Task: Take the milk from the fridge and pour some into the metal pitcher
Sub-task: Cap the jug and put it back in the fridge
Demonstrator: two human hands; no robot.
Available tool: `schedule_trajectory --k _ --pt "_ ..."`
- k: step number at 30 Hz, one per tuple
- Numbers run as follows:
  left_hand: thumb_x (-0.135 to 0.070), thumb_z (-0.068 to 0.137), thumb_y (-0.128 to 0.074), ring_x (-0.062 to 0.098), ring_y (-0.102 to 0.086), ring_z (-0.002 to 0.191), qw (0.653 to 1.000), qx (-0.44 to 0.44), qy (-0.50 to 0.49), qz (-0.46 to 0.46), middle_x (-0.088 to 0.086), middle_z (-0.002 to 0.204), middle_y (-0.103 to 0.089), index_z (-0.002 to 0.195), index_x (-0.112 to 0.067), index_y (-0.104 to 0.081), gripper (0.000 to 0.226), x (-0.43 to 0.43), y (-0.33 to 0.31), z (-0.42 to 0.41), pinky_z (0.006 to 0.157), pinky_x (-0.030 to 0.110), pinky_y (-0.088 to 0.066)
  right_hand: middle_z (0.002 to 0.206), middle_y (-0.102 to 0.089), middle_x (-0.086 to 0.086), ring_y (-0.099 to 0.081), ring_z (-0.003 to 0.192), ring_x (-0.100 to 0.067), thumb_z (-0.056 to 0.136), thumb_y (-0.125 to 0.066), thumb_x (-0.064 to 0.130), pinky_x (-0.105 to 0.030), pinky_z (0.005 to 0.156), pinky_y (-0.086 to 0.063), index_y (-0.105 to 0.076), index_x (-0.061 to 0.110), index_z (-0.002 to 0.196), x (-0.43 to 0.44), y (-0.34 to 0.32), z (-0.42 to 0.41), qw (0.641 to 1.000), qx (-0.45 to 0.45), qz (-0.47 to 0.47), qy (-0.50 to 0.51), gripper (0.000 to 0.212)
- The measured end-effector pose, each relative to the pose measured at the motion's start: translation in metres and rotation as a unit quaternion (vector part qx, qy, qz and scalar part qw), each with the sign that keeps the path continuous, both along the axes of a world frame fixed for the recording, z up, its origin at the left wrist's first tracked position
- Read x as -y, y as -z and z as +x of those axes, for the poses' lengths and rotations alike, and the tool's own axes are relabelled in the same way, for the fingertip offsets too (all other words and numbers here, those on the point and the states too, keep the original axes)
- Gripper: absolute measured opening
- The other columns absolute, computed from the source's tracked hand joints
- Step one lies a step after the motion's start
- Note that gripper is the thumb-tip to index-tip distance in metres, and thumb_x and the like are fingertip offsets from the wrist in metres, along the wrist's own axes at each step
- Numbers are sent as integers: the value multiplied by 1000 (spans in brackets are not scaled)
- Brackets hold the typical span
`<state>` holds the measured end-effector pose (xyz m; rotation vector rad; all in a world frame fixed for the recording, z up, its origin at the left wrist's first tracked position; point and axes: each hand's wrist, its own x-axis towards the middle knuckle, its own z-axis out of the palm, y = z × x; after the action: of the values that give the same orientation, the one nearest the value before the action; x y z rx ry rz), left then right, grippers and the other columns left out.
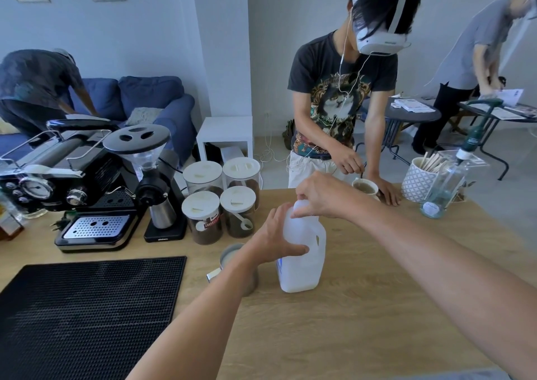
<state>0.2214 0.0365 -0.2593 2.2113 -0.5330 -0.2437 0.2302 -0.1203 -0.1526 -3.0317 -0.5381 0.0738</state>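
Note:
A white plastic milk jug [302, 263] stands upright on the wooden table [363, 307]. My left hand [276, 237] wraps around the jug's upper body from the left. My right hand [316, 195] is pinched on the cap at the top of the jug; the cap itself is hidden under my fingers. The metal pitcher [232, 259] sits just left of the jug, partly behind my left forearm, with pale liquid showing inside.
A black rubber mat [87, 315] lies at the front left. Behind it stand an espresso machine [72, 185], a grinder [157, 182] and several lidded coffee jars [220, 202]. A person across the table stirs a cup [366, 189]. A glass bottle [444, 190] stands at the right.

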Motion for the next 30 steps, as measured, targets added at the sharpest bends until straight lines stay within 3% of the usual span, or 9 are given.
schedule_trajectory --k 4,6,9,10,12,17,23,27,30 --pt "-30 75 -83 8 -33 129 1000 -1 -3 4 -10 139 -33 152 -30 -23 97 0 2 -1 109 31 -37 62 -46 -1 -47 57 -20 85 -53 69 -30 48 -31 -41 14 58 -9 -1 -2 997 30 -58 28 62" --pt "-32 72 -82 11 -36 129 1000 -6 -6 5 -6 139 -35 149 -35 -23 97 -1 1 -3 109 35 -40 62 -47 -1 -45 54 -17 82 -46 78 -30 49 -33 -42 14 59 -6 -3 0 995 42 -83 27 69" --pt "-31 74 -82 11 -36 128 1000 -5 -8 9 -11 135 -33 149 -33 -22 96 -2 -2 -5 106 36 -43 92 -63 4 -60 83 -17 75 -55 78 -36 72 -52 -68 24 101 4 -14 0 999 -37 -32 2 61" --pt "-31 75 -82 12 -37 127 1000 -7 -9 15 -10 135 -32 151 -30 -21 97 -2 -2 -5 105 37 -44 99 -62 8 -59 90 -14 75 -63 68 -34 79 -51 -63 32 120 7 -17 1 997 -74 -21 -16 57" --pt "-34 74 -82 14 -40 125 1000 -9 -16 20 -7 136 -34 153 -28 -18 101 -1 -2 -4 102 36 -45 94 -59 16 -59 86 -8 79 -72 45 -30 78 -50 -56 42 130 9 -17 3 992 -108 -42 -58 54" --pt "-28 76 -82 13 -38 123 1000 -1 -14 17 -10 129 -33 152 -25 -22 97 0 -1 -4 98 30 -42 115 -61 0 -65 96 -24 83 -73 33 -45 81 -56 -58 34 125 3 -1 3 994 -77 -73 -31 44" --pt "-24 75 -80 15 -39 128 1000 -10 -26 2 -9 133 -33 152 -25 -24 95 3 4 -2 101 31 -44 102 -64 -10 -62 91 -29 91 -62 41 -37 71 -53 -63 10 103 -12 0 -12 994 -17 -111 6 34" --pt "-24 74 -80 15 -39 127 1000 -10 -27 -6 -8 134 -33 151 -25 -24 95 3 5 0 98 29 -42 97 -63 -10 -60 85 -29 92 -60 39 -32 61 -42 -60 9 93 -18 -2 -18 992 14 -122 17 30" --pt "-35 68 -79 15 -40 126 1000 -7 -26 -7 -5 136 -38 147 -28 -29 94 2 8 0 93 27 -41 93 -61 -4 -58 84 -25 90 -57 51 -35 63 -43 -59 10 94 -8 2 -19 998 -10 -39 54 41"
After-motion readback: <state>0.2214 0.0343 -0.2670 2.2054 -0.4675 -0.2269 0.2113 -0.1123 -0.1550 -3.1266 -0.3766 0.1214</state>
